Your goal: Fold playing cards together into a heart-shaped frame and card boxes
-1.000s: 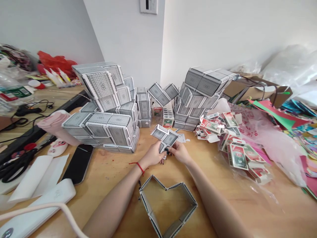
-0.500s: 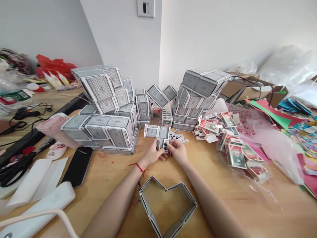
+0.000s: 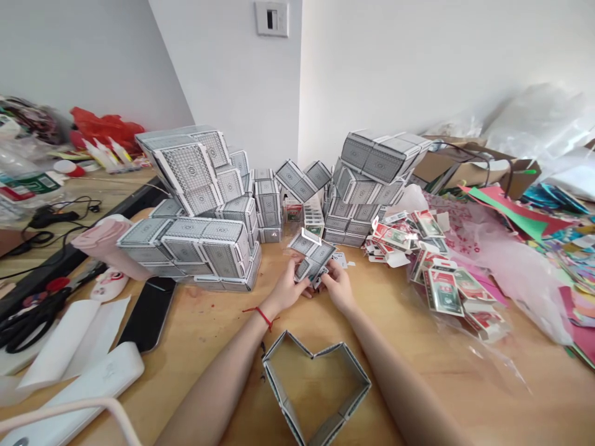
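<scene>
Between my two hands is a piece of joined playing cards, grey patterned backs up, tilted just above the table. My left hand is closed on its lower left part. My right hand pinches the lower right edge, where a bit of a card's printed face shows. Some fingertips are hidden beneath the piece. Just behind my right hand, a loose playing card lies face up on the table. Nearer to me, between my forearms, a heart-shaped frame of folded cards stands on the table.
Stacked card blocks rise at the left and right. Opened card boxes lie in a heap at the right, beside pink plastic. A phone, scissors and a white device lie at the left.
The card piece has turned clockwise in my hands and shifted slightly right, so its upper edge now slants. Both hands still hold it. The heart-shaped frame stays in place.
</scene>
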Tool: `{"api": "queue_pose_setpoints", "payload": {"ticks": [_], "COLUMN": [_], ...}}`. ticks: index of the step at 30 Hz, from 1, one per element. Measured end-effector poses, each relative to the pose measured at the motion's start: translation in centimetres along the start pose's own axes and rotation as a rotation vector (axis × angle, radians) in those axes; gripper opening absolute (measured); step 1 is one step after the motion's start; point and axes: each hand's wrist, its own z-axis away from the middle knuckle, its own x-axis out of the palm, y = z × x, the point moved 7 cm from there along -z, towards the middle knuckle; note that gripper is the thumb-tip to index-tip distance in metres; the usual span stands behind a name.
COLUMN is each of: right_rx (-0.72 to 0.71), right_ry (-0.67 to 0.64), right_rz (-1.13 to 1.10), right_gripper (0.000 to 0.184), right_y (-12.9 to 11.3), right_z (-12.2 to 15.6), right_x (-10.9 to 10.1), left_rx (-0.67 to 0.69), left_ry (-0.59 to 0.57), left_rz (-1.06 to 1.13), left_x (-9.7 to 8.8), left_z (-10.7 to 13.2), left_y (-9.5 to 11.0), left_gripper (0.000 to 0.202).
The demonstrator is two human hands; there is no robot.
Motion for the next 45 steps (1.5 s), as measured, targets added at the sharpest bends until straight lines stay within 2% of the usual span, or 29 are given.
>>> {"api": "queue_pose_setpoints", "payload": {"ticks": [3,6,13,16,19,22,24,28,32,35,37,40,45], "right_rx": [0.008,-0.011,0.034,0.077,0.181,0.252,0.286,0.380,0.432,0.417,0.392,0.321,0.252], "right_ry": [-0.026,-0.051,-0.046,-0.098,-0.122,-0.131,-0.184,-0.392,-0.571,-0.639,-0.625,-0.528,-0.323], "right_rz": [-0.028,-0.084,-0.358,-0.419,-0.380,-0.384,-0.415,-0.499,-0.632,-0.679,-0.681,-0.694,-0.793], "right_gripper": [0.033,0.031,0.029,0.044,0.058,0.051,0.045,0.043,0.040,0.035,0.031,0.023,0.016], "right_y": [-0.2,-0.3,0.0,-0.3,0.1,0.7,1.1,1.3,1.0,1.0,1.1,0.8,-0.1], "right_z": [0.1,0.2,0.0,-0.1,-0.2,-0.4,-0.2,0.8,1.8,2.0,2.0,1.6,1.1], "right_x": [0.1,0.2,-1.0,-1.1,-1.1,-0.9,-0.4,1.1,1.6,1.6,1.5,1.2,-0.2], "left_rx": [0.025,0.083,0.015,-0.021,0.036,0.137,0.158,0.193,0.303,0.328,0.321,0.291,0.222], "left_ry": [0.105,0.178,0.104,0.056,0.028,0.067,0.117,0.230,0.265,0.279,0.304,0.301,0.197], "left_rz": [-0.069,-0.132,-0.079,-0.034,-0.018,-0.041,-0.091,-0.255,-0.344,-0.364,-0.342,-0.269,-0.035], "left_x": [-0.9,-1.6,-2.1,-2.2,-2.3,-2.6,-2.8,-3.0,-2.5,-2.6,-2.9,-3.2,-3.2], "left_z": [-0.2,-0.5,-0.7,-0.5,-0.4,-0.4,-0.3,-0.1,0.3,0.3,0.2,0.0,0.0], "left_y": [-0.1,0.2,-0.2,-0.3,0.3,1.1,1.2,1.6,2.1,1.9,1.6,1.4,1.3], "left_gripper": [0.035,0.037,0.041,0.044,0.045,0.035,0.027,0.016,0.029,0.039,0.042,0.044,0.040]}}
